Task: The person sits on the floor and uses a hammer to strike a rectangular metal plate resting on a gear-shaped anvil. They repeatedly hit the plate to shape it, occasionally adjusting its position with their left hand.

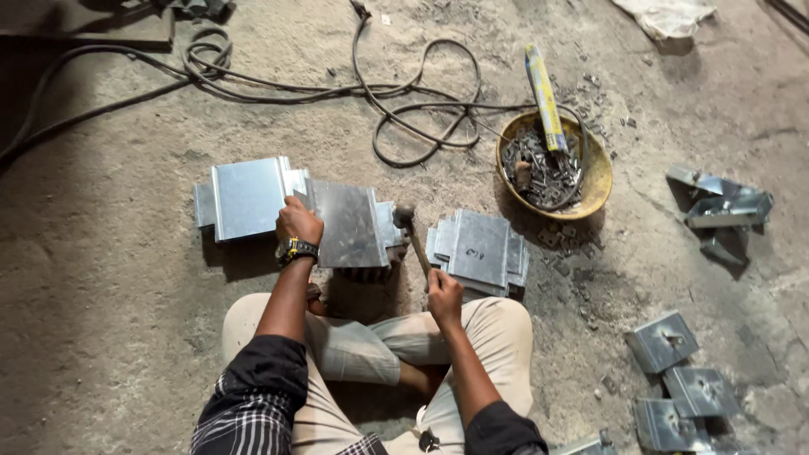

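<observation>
My right hand (444,293) grips the hammer (410,232), its head beside the sheet-metal piece (347,223) my left hand (298,222) pins down just leftward. A glancing blow could catch those fingers, I reckon. Stacked plates (479,250) crowd the right; a bowl of fasteners (590,181) and cables (404,109) lie beyond.

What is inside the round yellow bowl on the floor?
The yellow bowl holds a heap of small dark metal pieces. A long yellow-and-blue packet leans in it, resting on the rim. The bottom of the bowl is covered by the heap.
</observation>
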